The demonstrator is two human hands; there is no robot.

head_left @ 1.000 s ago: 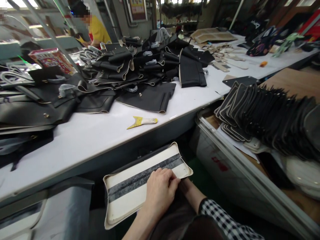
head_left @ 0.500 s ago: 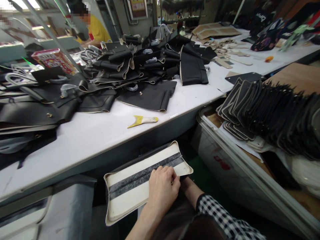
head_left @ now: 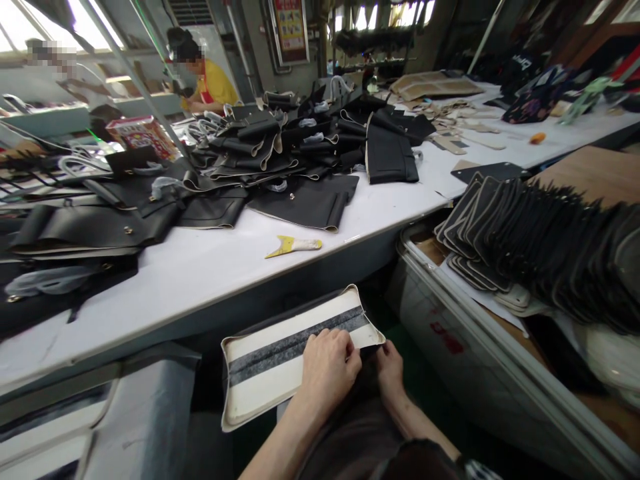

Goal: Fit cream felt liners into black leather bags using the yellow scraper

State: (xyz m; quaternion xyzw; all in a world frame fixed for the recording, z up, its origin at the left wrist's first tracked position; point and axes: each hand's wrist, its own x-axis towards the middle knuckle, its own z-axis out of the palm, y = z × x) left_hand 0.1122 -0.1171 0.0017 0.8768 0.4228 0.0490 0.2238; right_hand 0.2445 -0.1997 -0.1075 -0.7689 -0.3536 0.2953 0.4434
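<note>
Fingers of the left hand (head_left: 330,365) pinch the panel (head_left: 273,395) near-side, while the right hand (head_left: 391,369), newly in view, pinches its right corner, where work seems to be shifting.

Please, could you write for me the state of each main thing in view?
Striped panel: rims turned up.
Left hand: curled over panel's near edge.
Right hand: fingers bent, at panel's right corner.
Yellow tool: lying on white table.
Black pieces: heaped, some folded.
Dark flaps: packed in a row.
</note>
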